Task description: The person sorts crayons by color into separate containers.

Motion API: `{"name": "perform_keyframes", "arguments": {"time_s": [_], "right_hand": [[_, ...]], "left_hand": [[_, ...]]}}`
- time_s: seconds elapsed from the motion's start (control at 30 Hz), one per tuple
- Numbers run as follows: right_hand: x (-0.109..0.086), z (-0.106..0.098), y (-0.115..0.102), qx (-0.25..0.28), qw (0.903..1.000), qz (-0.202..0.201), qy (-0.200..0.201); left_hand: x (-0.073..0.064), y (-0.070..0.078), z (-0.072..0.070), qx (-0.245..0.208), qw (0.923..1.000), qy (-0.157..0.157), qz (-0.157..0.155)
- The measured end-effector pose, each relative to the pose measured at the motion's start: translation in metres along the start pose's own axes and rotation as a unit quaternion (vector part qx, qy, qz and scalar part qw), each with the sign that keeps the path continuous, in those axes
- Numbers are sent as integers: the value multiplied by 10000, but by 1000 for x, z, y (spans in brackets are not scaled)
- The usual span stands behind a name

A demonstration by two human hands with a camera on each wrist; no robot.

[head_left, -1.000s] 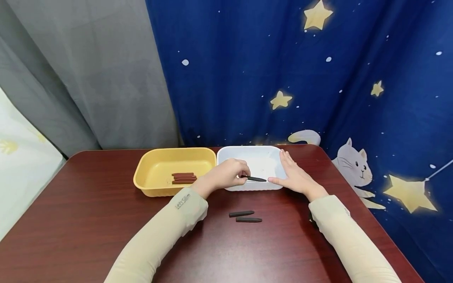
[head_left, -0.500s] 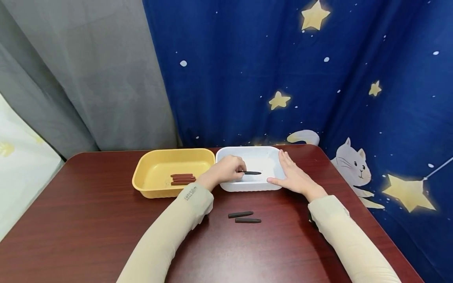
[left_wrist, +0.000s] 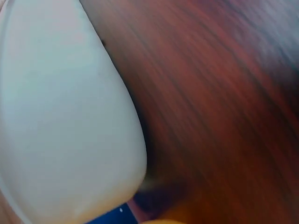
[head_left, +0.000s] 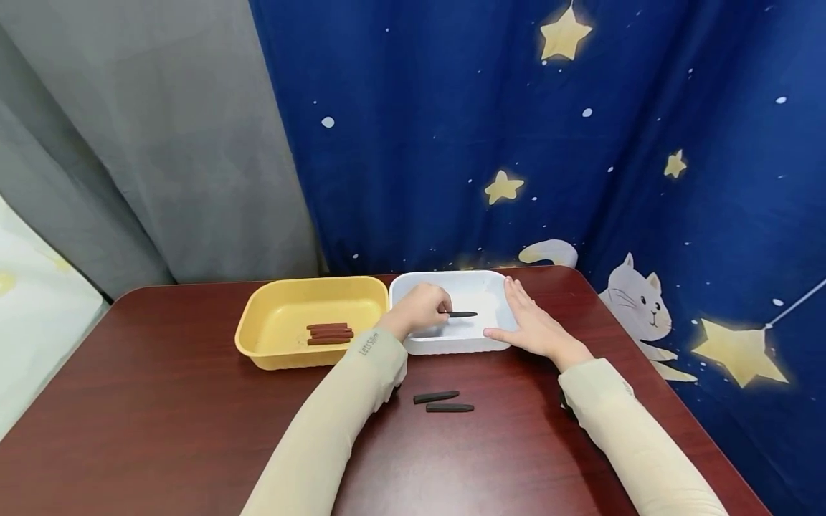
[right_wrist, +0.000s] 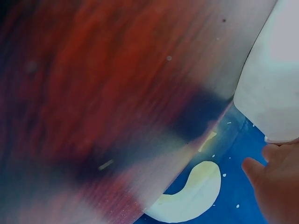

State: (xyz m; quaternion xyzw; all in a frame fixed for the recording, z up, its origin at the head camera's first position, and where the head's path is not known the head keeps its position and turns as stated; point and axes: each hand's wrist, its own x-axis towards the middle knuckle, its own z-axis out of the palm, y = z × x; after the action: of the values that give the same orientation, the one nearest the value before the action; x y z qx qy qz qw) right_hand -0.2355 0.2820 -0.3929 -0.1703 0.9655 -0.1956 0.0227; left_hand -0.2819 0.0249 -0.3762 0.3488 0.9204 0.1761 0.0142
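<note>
My left hand point(head_left: 421, 308) pinches one end of a black crayon point(head_left: 463, 314) over the inside of the white tray point(head_left: 461, 347). I cannot tell whether the crayon touches the tray's floor. My right hand point(head_left: 537, 324) rests against the tray's right side, its fingers straight and the thumb near the front rim. In the left wrist view, the outer wall of the white tray point(left_wrist: 74, 112) fills the left part, and the left hand's grip is out of sight. The right wrist view catches part of the right hand point(right_wrist: 278, 182) beside the tray point(right_wrist: 271, 79).
A yellow tray point(head_left: 274, 360) stands left of the white one, with several reddish-brown crayons point(head_left: 330, 334) in it. Two black crayons point(head_left: 436, 396) lie on the dark red table point(head_left: 161, 401) in front. Grey and blue curtains point(head_left: 413, 143) hang behind the table's far edge.
My left hand has carried the black crayon from the front rim further into the white tray. My right hand stays at the tray's side. The head view has shifted slightly.
</note>
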Motion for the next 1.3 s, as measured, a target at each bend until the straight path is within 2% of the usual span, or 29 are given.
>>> {"name": "perform_keyframes", "arguments": {"time_s": [0.17,0.4,0.57,0.77,1.03,1.13,1.3], "right_hand": [[1,1,-1,40,9999,-107,29],[-1,1,0,30,10000,52,-36],[-1,2,0,63,10000,26,-23],[0,2,-2,44,10000,29,-8],[1,4,-2,127,9999,13,-12],[2,4,-3,118,9999,-21,-19],[1,2,-1,24,10000,18,26]], "left_hand": [[2,1,4,21,9998,-114,-140],[3,0,4,39,9993,-282,-258],[2,-3,5,-11,9982,-390,-450],[1,-5,8,-1,9980,-467,-428],[-3,-5,1,-249,9954,-569,-723],[-6,-4,-4,-297,9960,-522,-655],[-8,4,-18,-214,9995,-177,-152]]}}
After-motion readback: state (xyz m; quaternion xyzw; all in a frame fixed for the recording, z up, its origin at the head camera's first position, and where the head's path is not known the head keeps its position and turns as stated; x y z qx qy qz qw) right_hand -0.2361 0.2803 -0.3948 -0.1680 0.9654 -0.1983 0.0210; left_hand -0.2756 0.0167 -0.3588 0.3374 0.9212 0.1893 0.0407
